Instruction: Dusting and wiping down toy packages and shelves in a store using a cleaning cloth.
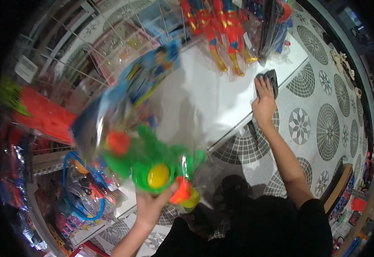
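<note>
My left hand (152,205) is closed on a bagged green toy (152,154) with orange and yellow parts. The toy is smeared by motion, so its exact kind does not show; a blue printed card (131,81) tops its clear bag. Over on the right, my right hand (264,103) presses a dark grey cloth (271,81) against the front edge of the white shelf (187,90). Its fingers lie over the cloth. Just beyond that hand, red and gold action figures (225,34) in clear plastic hang or stand at the shelf's back.
A white wire grid (110,34) rises behind the shelf. Packaged toys with a blue loop (84,188) crowd the lower left, beside a red packaged toy (45,111). Patterned floor tiles (300,126) lie right of the shelf. Another stocked rack (354,210) stands at the far right.
</note>
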A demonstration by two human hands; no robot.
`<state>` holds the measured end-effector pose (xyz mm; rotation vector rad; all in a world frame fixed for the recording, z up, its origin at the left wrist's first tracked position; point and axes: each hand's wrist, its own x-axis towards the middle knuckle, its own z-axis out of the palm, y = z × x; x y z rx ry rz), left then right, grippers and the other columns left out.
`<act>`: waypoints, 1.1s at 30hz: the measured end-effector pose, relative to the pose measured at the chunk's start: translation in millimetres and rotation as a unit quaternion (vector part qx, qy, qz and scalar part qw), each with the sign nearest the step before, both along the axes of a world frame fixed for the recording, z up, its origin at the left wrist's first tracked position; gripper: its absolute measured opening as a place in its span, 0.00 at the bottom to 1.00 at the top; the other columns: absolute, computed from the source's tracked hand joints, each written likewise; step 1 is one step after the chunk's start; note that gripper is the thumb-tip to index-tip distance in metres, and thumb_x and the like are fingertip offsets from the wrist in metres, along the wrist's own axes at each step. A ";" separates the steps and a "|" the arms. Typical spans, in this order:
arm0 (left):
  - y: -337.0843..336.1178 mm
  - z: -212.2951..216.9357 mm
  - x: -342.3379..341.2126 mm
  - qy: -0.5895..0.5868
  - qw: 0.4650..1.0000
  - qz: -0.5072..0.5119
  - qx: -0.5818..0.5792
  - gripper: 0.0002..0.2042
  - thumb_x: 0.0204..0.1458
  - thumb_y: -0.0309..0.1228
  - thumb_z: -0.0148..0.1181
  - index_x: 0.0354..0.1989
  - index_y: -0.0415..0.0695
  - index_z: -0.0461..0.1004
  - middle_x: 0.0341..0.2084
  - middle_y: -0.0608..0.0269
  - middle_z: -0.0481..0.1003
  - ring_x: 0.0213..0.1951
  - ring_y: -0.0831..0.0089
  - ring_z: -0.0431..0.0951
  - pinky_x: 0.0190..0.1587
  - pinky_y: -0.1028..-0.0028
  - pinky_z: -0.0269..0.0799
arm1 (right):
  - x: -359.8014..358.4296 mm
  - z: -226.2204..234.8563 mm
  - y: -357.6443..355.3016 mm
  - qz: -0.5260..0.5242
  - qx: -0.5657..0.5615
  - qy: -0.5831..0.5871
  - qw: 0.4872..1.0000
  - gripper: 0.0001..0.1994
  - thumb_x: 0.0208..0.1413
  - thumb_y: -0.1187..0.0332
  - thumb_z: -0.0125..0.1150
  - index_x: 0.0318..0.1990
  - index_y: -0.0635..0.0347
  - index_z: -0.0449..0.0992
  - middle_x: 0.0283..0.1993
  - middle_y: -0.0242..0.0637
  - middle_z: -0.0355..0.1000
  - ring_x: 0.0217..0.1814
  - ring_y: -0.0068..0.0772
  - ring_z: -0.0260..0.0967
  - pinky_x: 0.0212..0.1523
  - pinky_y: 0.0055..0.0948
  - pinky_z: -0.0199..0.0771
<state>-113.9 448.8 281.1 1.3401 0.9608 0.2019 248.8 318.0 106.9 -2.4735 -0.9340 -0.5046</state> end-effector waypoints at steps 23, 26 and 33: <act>157.6 -63.2 203.4 -0.127 0.959 -0.008 0.252 0.37 0.51 0.42 0.61 0.63 0.34 0.50 0.57 0.48 0.61 0.57 0.64 0.63 0.59 0.67 0.57 | 0.7 -0.2 -5.5 0.015 0.005 0.008 1.000 0.28 0.41 0.82 0.47 0.56 0.56 0.70 0.62 0.36 0.63 0.68 0.42 0.53 0.67 0.39 0.50; 137.9 -59.2 152.7 0.032 0.908 0.030 0.417 0.45 0.45 0.45 0.66 0.63 0.29 0.46 0.58 0.38 0.58 0.60 0.54 0.58 0.60 0.62 0.55 | 3.6 1.3 -12.1 0.007 0.018 -0.003 1.000 0.27 0.42 0.80 0.47 0.55 0.56 0.70 0.62 0.36 0.63 0.67 0.42 0.54 0.67 0.39 0.51; 136.5 -73.8 106.9 0.358 0.817 0.075 0.446 0.57 0.32 0.40 0.72 0.66 0.36 0.36 0.57 0.27 0.52 0.60 0.39 0.53 0.60 0.53 0.55 | -1.2 1.8 -0.3 0.015 0.014 -0.005 1.000 0.27 0.43 0.81 0.46 0.55 0.55 0.71 0.62 0.34 0.63 0.67 0.42 0.54 0.66 0.39 0.52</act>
